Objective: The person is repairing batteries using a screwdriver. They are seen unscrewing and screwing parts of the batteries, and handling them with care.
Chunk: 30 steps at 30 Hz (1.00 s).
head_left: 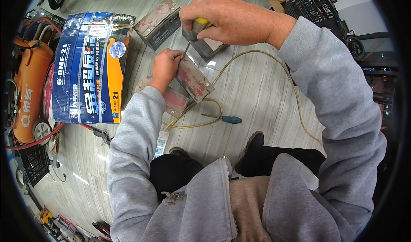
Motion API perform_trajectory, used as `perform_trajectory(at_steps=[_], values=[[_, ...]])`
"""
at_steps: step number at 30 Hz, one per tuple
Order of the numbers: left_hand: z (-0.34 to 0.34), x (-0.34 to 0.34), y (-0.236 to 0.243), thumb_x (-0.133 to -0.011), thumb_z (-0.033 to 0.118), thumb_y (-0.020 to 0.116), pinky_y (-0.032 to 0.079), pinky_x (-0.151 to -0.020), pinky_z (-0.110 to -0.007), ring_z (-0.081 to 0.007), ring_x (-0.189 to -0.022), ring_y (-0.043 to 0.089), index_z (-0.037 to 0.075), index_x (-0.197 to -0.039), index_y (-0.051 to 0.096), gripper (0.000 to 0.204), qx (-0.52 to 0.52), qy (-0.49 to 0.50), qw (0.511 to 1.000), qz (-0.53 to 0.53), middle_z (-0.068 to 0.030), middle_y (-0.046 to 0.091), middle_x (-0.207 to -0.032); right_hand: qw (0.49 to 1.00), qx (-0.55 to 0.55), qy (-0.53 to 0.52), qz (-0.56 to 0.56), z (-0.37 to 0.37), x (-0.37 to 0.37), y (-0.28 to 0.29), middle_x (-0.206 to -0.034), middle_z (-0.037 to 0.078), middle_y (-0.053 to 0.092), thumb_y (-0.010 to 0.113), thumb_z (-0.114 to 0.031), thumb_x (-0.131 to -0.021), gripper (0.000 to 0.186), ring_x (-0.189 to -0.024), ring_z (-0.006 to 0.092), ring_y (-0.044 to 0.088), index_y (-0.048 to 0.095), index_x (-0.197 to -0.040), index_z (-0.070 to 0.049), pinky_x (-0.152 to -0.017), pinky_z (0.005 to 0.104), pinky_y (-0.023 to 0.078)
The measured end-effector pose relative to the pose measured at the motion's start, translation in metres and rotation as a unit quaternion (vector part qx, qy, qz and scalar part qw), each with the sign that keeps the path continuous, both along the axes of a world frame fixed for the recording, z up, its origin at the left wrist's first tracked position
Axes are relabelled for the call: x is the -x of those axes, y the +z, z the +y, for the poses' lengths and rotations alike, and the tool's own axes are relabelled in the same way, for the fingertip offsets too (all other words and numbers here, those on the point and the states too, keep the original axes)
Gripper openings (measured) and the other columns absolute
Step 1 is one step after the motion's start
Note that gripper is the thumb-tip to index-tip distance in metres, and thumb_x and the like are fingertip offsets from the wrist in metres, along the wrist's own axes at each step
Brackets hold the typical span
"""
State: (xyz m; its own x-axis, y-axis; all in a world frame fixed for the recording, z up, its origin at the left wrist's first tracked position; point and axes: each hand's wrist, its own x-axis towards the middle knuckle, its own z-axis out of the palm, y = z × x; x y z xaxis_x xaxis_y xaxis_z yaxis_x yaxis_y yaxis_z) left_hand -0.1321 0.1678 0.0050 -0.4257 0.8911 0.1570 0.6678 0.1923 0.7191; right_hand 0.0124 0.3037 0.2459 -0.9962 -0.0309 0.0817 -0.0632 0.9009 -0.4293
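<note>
My right hand (233, 20) is closed around the yellow-and-dark handle of a screwdriver (201, 24). Its thin shaft slants down to the far end of a worn grey battery (193, 80) with scuffed red patches. At that same end my left hand (165, 68) is closed, fingertips together beside the shaft's tip; what they pinch is hidden. Another red-patched battery (174, 101) lies close by, partly behind my left wrist. Beyond my hands are two more dusty grey batteries, one at the left (159, 22) and one under my right hand (209, 48).
A strapped blue-and-yellow carton (87, 68) stands left, beside an orange air compressor (31, 90) with a red hose. A yellowish cable (274, 58) loops across the tiles past a blue-handled screwdriver (231, 119). A white power strip (161, 143) lies by my left foot. Far right stands a black basket (314, 10).
</note>
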Motion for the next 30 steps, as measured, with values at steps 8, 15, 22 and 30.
perform_trajectory(at_steps=[8,15,22,30], values=[[0.0,-0.001,0.001,-0.083,0.022,0.071,0.052,-0.069,-0.04,-0.032,-0.076,0.066,0.016,-0.096,0.077,0.016,0.019,0.017,0.999,0.029,-0.0124,0.067,-0.083,0.997,-0.074,0.01,-0.004,-0.006,0.023,0.01,-0.09,0.011,0.061,0.07,-0.008,-0.082,0.021,-0.087,0.028,0.063,0.057,-0.097,-0.004,-0.074,0.0391,0.05],[-0.019,0.023,0.001,-0.087,0.016,0.068,0.051,-0.067,-0.029,-0.014,-0.07,0.065,0.004,-0.101,0.075,0.02,-0.04,0.116,0.967,-0.223,-0.0101,0.071,-0.079,0.969,-0.204,-0.098,-0.094,-0.007,0.046,0.012,-0.092,0.015,0.068,0.068,-0.029,-0.086,0.029,-0.09,0.0329,0.067,0.061,-0.1,-0.005,-0.075,0.0426,0.053],[-0.046,0.049,0.018,-0.097,0.016,0.055,0.049,-0.067,-0.029,-0.0138,-0.077,0.058,-0.002,-0.106,0.063,0.021,-0.08,0.201,0.707,-0.673,-0.0054,0.062,-0.087,0.976,-0.203,-0.08,0.021,-0.003,0.053,-0.004,-0.082,0.014,0.069,0.067,-0.037,-0.088,0.033,-0.084,0.0341,0.068,0.064,-0.096,-0.005,-0.072,0.0447,0.053],[-0.061,0.041,0.032,-0.1,0.005,0.042,0.056,-0.081,-0.03,-0.0182,-0.087,0.06,-0.004,-0.117,0.051,0.021,-0.065,0.129,0.671,-0.727,-0.0135,0.059,-0.103,0.975,-0.196,-0.101,0.023,-0.015,0.052,0.002,-0.085,0.015,0.068,0.066,-0.033,-0.088,0.03,-0.084,0.0338,0.068,0.063,-0.098,-0.005,-0.074,0.0446,0.053]])
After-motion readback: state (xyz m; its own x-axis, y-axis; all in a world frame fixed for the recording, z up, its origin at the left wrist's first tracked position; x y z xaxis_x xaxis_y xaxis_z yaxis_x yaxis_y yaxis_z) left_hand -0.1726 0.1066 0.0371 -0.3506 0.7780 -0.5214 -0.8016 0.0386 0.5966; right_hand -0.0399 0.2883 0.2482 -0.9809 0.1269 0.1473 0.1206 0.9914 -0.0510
